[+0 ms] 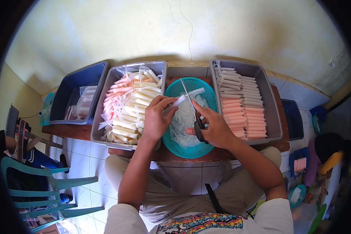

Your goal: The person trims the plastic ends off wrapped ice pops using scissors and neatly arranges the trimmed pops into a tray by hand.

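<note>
Between the thumb and fingers of my left hand [156, 117] is a small white tube-shaped packet [179, 100], held over a teal mesh basket [172, 146]. My right hand [212, 126] grips black-handled scissors [199, 126], their blades pointing up and left beside the packet. Clear plastic scraps [185, 130] lie in the basket under both hands. Left of it, a grey bin [163, 72] holds a loose pile of pink and cream tube packets [124, 105]. To the right, another grey bin [275, 113] has white and pink packets [255, 115] stacked in rows.
A dark blue bin [62, 95] with bagged packets stands at the far left of the wooden bench [74, 132]. A green plastic chair [35, 193] is at lower left, near a seated person's legs. At lower right are a blue tray [292, 171] and another person's yellow sleeve [331, 162].
</note>
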Available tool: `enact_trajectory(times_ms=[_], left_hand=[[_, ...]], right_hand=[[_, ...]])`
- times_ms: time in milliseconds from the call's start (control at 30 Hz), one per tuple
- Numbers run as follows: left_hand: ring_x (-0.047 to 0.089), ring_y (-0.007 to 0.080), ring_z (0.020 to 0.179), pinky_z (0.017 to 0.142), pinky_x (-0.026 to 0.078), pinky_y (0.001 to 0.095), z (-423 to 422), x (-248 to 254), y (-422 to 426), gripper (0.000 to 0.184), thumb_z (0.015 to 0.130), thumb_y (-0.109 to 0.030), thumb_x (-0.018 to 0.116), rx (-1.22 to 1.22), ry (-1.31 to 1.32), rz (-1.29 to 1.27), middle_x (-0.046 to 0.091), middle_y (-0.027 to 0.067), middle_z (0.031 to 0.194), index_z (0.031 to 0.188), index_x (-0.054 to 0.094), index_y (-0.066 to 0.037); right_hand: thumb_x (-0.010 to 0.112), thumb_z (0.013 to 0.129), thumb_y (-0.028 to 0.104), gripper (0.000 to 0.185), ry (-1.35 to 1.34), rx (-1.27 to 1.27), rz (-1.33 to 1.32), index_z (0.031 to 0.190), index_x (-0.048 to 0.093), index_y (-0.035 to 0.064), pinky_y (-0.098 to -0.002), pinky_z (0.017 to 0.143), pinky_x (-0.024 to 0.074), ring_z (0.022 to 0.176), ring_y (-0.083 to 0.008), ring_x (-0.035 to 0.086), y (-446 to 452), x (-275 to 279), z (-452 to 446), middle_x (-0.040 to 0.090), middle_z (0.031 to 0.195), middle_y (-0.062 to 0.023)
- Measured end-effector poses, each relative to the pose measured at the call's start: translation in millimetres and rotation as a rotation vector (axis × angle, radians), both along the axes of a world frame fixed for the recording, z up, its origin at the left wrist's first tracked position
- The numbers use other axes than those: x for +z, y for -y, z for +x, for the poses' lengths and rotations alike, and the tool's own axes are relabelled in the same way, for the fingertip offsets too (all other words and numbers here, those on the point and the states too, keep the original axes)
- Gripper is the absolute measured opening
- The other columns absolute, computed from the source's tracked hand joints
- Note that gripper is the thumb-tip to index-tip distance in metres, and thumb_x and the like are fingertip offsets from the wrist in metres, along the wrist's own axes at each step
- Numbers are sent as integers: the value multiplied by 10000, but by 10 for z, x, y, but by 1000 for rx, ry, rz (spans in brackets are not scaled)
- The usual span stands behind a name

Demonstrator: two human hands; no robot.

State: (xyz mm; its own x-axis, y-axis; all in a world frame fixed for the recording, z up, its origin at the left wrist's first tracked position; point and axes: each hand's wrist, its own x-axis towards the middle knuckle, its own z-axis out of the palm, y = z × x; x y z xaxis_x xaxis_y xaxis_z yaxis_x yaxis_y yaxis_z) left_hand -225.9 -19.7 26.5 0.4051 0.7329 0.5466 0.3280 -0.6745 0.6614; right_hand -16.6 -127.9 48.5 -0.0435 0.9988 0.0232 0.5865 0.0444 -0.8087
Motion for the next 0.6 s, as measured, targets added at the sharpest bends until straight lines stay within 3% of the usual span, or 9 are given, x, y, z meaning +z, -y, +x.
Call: enact_trajectory(times_ms=[133,200,333,400,500,600], left_hand=[[745,314,902,782,613,396,0,1,-3,336,829,43,831,-1,-1,9,722,139,1059,1150,768,-36],[734,338,928,794,607,414,8,-34,-13,337,822,50,825,-3,-16,4,719,145,1061,1142,765,-37],[746,281,906,791,605,387,12,-86,-48,353,825,23,846,14,-51,41,741,119,1058,1163,779,-55],[745,314,944,804,606,397,9,-94,-56,356,826,29,837,6,-74,79,737,129,1071,1167,776,-55],[699,368,1006,870,575,451,13,-93,-45,333,809,57,816,-2,-68,69,708,146,1065,1123,761,-38],[697,364,1007,879,572,448,-2,-90,-45,340,805,57,816,3,-78,76,706,147,1067,1127,762,-39]], right_hand=[[931,832,434,1052,6,-1,5,1677,392,111,-359,819,560,864,-217,648,-22,-68,16,624,1161,-161],[910,814,548,1083,-3,-13,56,1635,431,29,-407,799,533,850,-293,651,-22,-90,11,610,985,-174],[926,832,448,1051,-17,-26,-9,1674,398,109,-357,792,537,831,-207,606,-13,-59,-1,606,1103,-140],[900,820,567,1085,-13,-24,-10,1633,432,22,-415,832,523,894,-300,651,-12,-55,-3,614,989,-178],[902,820,562,1087,-24,-27,-24,1636,427,24,-414,856,517,918,-304,646,-13,-98,3,611,997,-177],[903,822,555,1087,-63,-25,-42,1640,421,26,-406,866,515,927,-304,642,4,-79,9,606,1007,-175]])
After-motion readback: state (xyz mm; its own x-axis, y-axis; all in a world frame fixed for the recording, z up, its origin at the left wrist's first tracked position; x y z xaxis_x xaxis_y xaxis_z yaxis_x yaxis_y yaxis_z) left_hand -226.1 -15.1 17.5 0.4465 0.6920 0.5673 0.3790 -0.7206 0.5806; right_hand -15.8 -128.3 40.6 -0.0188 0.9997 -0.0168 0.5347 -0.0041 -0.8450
